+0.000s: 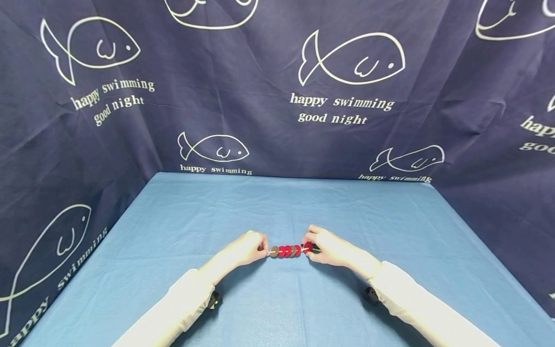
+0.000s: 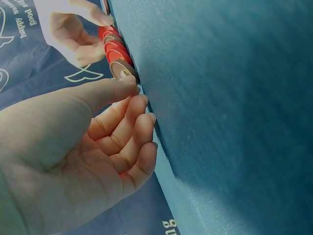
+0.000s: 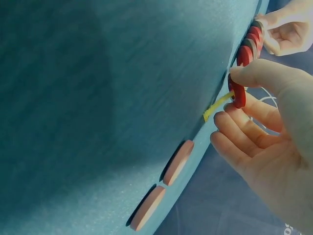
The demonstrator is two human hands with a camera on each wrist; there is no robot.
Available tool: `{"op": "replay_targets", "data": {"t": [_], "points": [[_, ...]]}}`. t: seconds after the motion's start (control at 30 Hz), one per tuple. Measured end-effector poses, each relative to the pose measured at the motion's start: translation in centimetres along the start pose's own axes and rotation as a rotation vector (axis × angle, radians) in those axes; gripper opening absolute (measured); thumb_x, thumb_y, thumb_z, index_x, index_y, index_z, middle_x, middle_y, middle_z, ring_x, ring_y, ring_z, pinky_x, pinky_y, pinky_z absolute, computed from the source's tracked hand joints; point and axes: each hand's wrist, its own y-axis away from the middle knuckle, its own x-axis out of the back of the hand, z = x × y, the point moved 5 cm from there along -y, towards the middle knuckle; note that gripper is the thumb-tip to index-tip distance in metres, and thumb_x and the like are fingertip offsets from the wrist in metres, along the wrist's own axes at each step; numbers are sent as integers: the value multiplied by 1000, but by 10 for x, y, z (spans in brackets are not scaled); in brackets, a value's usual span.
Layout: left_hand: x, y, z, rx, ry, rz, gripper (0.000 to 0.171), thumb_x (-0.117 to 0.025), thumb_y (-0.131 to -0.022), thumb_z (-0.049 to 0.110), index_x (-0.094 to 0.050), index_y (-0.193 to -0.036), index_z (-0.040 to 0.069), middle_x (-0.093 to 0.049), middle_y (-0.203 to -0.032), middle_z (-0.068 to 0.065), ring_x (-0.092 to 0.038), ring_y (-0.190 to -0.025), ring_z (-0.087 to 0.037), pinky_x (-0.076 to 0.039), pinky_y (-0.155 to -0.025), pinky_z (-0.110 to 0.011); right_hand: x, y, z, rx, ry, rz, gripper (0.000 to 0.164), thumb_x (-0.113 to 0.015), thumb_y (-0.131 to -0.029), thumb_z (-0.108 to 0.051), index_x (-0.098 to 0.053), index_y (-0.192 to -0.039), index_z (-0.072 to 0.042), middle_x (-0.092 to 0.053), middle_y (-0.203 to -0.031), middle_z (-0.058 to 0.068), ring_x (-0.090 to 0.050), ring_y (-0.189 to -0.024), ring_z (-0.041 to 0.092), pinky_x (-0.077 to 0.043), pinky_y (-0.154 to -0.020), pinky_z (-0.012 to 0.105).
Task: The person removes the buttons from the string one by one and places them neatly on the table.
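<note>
Several round discs (image 1: 287,251), red and brown, stand side by side on a thin yellow string (image 3: 217,105) just over the blue cloth. At the brown disc (image 2: 121,69) on the row's left end, my left hand (image 1: 251,248) pinches the string between thumb and forefinger, its other fingers loosely bent. My right hand (image 1: 327,248) pinches a separate red disc (image 3: 238,92), a small gap from the row. The yellow string's free end pokes out past this disc, toward the cloth.
Two more pinkish-brown discs (image 3: 178,162) lie on the blue tablecloth (image 1: 277,308) near my right hand, in the right wrist view. A dark blue curtain (image 1: 269,86) with white fish drawings hangs behind and at both sides of the table.
</note>
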Motion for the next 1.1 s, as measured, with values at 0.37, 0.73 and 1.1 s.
{"op": "replay_targets", "data": {"t": [0.37,0.73,1.1], "points": [[-1,0,-1,4,2,-5,14,-66,-83,8,-60,-71,9,-57,-64,3,-43,-56,-5,-38,-53,-20,2,3,3,35,0,36,12,-71,-74,-5,-62,-82,-8,-50,-81,3,-46,-74,10,-41,-68,24],[0,-1,0,5,11,-2,14,-65,-83,7,-59,-70,9,-56,-64,3,-42,-56,-5,-37,-53,-19,5,7,5,26,0,40,12,-71,-74,-4,-64,-84,-7,-50,-80,3,-47,-73,12,-41,-67,23],[-1,-1,-1,-4,-2,1,14,-65,-82,7,-60,-70,10,-58,-65,2,-43,-57,-5,-38,-54,-19,9,10,9,32,-26,49,13,-71,-73,-2,-63,-82,-8,-51,-79,3,-49,-72,15,-40,-66,21]]}}
